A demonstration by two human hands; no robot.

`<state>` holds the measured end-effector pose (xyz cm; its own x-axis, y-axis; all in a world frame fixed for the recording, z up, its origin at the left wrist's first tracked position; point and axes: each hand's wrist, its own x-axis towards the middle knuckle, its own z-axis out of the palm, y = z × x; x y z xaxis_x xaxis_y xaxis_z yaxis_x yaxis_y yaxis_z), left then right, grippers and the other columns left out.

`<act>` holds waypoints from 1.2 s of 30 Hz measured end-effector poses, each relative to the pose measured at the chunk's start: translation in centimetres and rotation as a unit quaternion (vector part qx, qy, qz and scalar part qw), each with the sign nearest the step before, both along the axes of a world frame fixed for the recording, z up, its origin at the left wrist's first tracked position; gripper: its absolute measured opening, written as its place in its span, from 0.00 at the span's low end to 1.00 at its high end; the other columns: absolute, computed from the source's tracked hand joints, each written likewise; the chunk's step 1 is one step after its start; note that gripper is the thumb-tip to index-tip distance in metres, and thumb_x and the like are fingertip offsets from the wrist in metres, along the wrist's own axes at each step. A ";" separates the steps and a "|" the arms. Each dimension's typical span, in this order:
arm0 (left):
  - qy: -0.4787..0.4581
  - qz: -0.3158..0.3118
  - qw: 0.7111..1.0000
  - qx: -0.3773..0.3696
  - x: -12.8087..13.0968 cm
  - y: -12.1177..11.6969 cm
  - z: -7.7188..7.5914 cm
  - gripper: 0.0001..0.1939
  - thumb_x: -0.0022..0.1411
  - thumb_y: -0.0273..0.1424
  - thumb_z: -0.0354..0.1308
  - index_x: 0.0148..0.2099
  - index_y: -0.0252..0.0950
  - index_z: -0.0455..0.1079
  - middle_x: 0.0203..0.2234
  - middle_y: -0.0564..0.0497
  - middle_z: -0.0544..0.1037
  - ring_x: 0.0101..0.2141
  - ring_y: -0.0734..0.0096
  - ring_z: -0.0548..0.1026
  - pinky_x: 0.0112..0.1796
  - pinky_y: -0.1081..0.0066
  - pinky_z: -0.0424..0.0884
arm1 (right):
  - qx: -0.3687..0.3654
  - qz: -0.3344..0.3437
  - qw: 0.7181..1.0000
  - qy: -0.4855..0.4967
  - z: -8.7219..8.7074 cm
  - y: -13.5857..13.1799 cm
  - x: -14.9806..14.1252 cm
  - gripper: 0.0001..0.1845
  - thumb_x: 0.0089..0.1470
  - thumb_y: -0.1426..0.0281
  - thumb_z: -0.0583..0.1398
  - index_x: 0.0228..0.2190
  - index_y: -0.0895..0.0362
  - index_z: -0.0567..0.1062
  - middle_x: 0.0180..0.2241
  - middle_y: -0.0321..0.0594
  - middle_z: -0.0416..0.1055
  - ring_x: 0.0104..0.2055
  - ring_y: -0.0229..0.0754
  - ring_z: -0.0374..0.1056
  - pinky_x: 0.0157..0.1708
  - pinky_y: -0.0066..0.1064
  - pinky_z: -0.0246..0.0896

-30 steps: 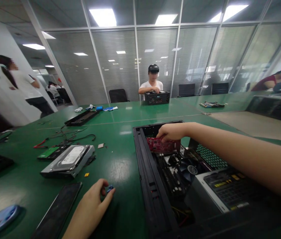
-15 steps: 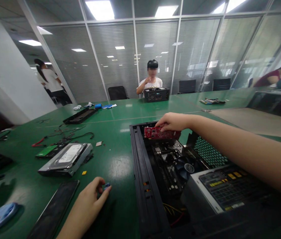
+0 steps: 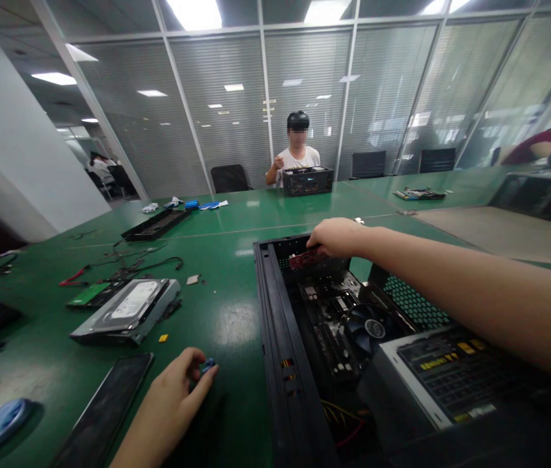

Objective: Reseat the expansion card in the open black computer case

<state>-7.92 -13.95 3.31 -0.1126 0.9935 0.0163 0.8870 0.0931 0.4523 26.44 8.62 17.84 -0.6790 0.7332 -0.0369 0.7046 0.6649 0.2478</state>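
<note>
The right hand point(image 3: 336, 237) grips a red card point(image 3: 305, 259) by its upper edge, at the far left corner of the computer case point(image 3: 285, 344). The fan point(image 3: 367, 327) sits inside the case, nearer its near edge than the card. Beside the case's left edge, over the bench point(image 3: 236, 273), the left hand point(image 3: 175, 383) pinches a small blue piece point(image 3: 208, 365) between thumb and fingers.
</note>
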 end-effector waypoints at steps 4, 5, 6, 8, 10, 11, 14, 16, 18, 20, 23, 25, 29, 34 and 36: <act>-0.009 0.007 1.000 -0.001 0.1 0.0 0.0 0.21 0.60 0.52 0.52 0.41 0.39 0.69 0.27 0.52 0.76 0.26 0.63 0.73 0.29 0.68 0.66 | 0.005 -0.034 0.998 -0.043 -1.1 -0.1 -1.2 0.16 0.49 0.74 0.62 0.41 0.55 0.82 0.39 0.51 0.78 0.39 0.51 0.74 0.38 0.37 0.65; -0.010 0.007 1.000 -0.001 0.0 0.0 0.0 0.21 0.60 0.52 0.52 0.41 0.39 0.68 0.26 0.52 0.76 0.26 0.63 0.73 0.29 0.68 0.67 | 0.005 -0.042 0.998 -0.046 -1.5 -0.1 -1.5 0.16 0.49 0.74 0.63 0.41 0.57 0.81 0.39 0.53 0.78 0.40 0.51 0.75 0.40 0.38 0.65; -0.009 0.006 1.000 -0.001 0.0 0.0 -0.1 0.21 0.60 0.52 0.52 0.41 0.40 0.68 0.26 0.52 0.76 0.26 0.63 0.74 0.29 0.68 0.67 | 0.005 -0.048 0.998 -0.045 -1.8 -0.1 -1.7 0.15 0.49 0.73 0.64 0.42 0.59 0.81 0.39 0.54 0.78 0.41 0.52 0.75 0.42 0.38 0.65; -0.007 0.003 1.000 -0.002 -0.1 0.0 -0.2 0.22 0.60 0.53 0.51 0.41 0.40 0.68 0.26 0.52 0.76 0.26 0.63 0.74 0.29 0.68 0.67 | 0.007 -0.056 0.998 -0.038 -2.5 0.0 -2.2 0.15 0.50 0.73 0.64 0.42 0.60 0.81 0.39 0.56 0.78 0.44 0.52 0.74 0.44 0.38 0.65; -0.003 0.002 1.000 -0.006 -0.2 0.0 -0.3 0.22 0.60 0.53 0.51 0.42 0.40 0.67 0.26 0.53 0.76 0.26 0.63 0.74 0.29 0.68 0.67 | 0.008 -0.057 0.998 -0.031 -3.0 0.1 -2.6 0.14 0.51 0.73 0.64 0.42 0.61 0.81 0.40 0.57 0.78 0.45 0.52 0.74 0.45 0.37 0.66; -0.003 0.002 1.000 -0.010 -0.2 0.0 -0.4 0.22 0.60 0.53 0.51 0.42 0.40 0.67 0.27 0.53 0.75 0.26 0.64 0.74 0.29 0.69 0.66 | 0.009 -0.056 0.998 -0.029 -3.3 0.1 -2.8 0.14 0.52 0.72 0.63 0.42 0.61 0.81 0.40 0.57 0.78 0.46 0.52 0.74 0.45 0.37 0.66; -0.005 -0.003 1.000 -0.020 -0.2 0.0 -0.3 0.22 0.61 0.53 0.50 0.42 0.40 0.67 0.27 0.53 0.75 0.26 0.64 0.73 0.29 0.69 0.66 | 0.013 -0.046 0.998 -0.036 -3.7 0.1 -3.1 0.15 0.52 0.71 0.63 0.42 0.61 0.80 0.41 0.59 0.77 0.45 0.54 0.74 0.46 0.39 0.66; -0.007 -0.003 1.000 -0.021 -0.1 0.0 -0.2 0.22 0.61 0.53 0.50 0.42 0.40 0.66 0.27 0.53 0.75 0.25 0.65 0.73 0.29 0.69 0.65 | 0.016 -0.040 0.998 -0.045 -3.7 0.0 -3.1 0.15 0.52 0.71 0.64 0.43 0.62 0.80 0.41 0.61 0.77 0.45 0.55 0.75 0.46 0.40 0.66; -0.008 0.000 1.000 -0.019 0.0 -0.1 -0.1 0.22 0.61 0.53 0.50 0.42 0.40 0.66 0.27 0.53 0.75 0.25 0.65 0.73 0.29 0.68 0.65 | 0.016 -0.042 0.998 -0.051 -3.4 -0.1 -3.0 0.15 0.53 0.71 0.64 0.43 0.63 0.80 0.41 0.61 0.77 0.44 0.56 0.75 0.46 0.41 0.67; -0.010 0.002 1.000 -0.020 0.0 -0.2 0.1 0.22 0.61 0.53 0.50 0.42 0.40 0.66 0.27 0.52 0.74 0.25 0.65 0.72 0.29 0.68 0.65 | 0.018 -0.046 0.998 -0.050 -3.0 -0.4 -3.0 0.15 0.52 0.72 0.64 0.43 0.63 0.80 0.40 0.60 0.77 0.44 0.55 0.75 0.46 0.41 0.67; -0.015 0.000 1.000 -0.023 0.0 -0.2 0.1 0.22 0.61 0.53 0.50 0.43 0.39 0.66 0.27 0.52 0.74 0.25 0.64 0.72 0.29 0.68 0.65 | 0.021 -0.045 0.998 -0.033 -2.4 -0.7 -3.0 0.15 0.51 0.73 0.63 0.43 0.61 0.80 0.40 0.57 0.78 0.43 0.53 0.75 0.45 0.39 0.67; -0.016 -0.005 1.000 -0.020 0.0 -0.2 0.1 0.22 0.62 0.53 0.50 0.43 0.39 0.66 0.28 0.52 0.75 0.26 0.64 0.73 0.30 0.68 0.66 | 0.020 -0.041 0.999 -0.022 -2.2 -0.6 -3.1 0.15 0.51 0.73 0.63 0.42 0.60 0.80 0.40 0.56 0.78 0.43 0.52 0.75 0.45 0.38 0.67; -0.013 -0.013 1.000 -0.018 -0.1 -0.2 0.0 0.21 0.62 0.52 0.50 0.42 0.39 0.67 0.29 0.51 0.75 0.29 0.62 0.74 0.31 0.68 0.66 | 0.007 -0.050 0.998 -0.032 -3.1 -0.2 -3.2 0.15 0.50 0.74 0.64 0.42 0.61 0.81 0.40 0.56 0.78 0.43 0.52 0.75 0.45 0.37 0.67; -0.007 -0.035 0.999 -0.027 0.1 -0.3 0.1 0.21 0.64 0.52 0.50 0.43 0.39 0.66 0.29 0.51 0.75 0.29 0.63 0.74 0.32 0.68 0.66 | 0.016 -0.063 0.997 -0.046 -4.5 0.3 -3.3 0.15 0.51 0.74 0.64 0.42 0.63 0.80 0.40 0.57 0.78 0.45 0.51 0.75 0.45 0.34 0.68; -0.006 -0.039 0.999 -0.029 0.2 -0.3 0.2 0.21 0.64 0.51 0.49 0.43 0.39 0.66 0.29 0.51 0.75 0.29 0.63 0.73 0.32 0.68 0.66 | 0.021 -0.069 0.996 -0.045 -4.7 0.4 -3.4 0.14 0.52 0.75 0.63 0.42 0.63 0.80 0.40 0.58 0.78 0.45 0.52 0.75 0.45 0.35 0.68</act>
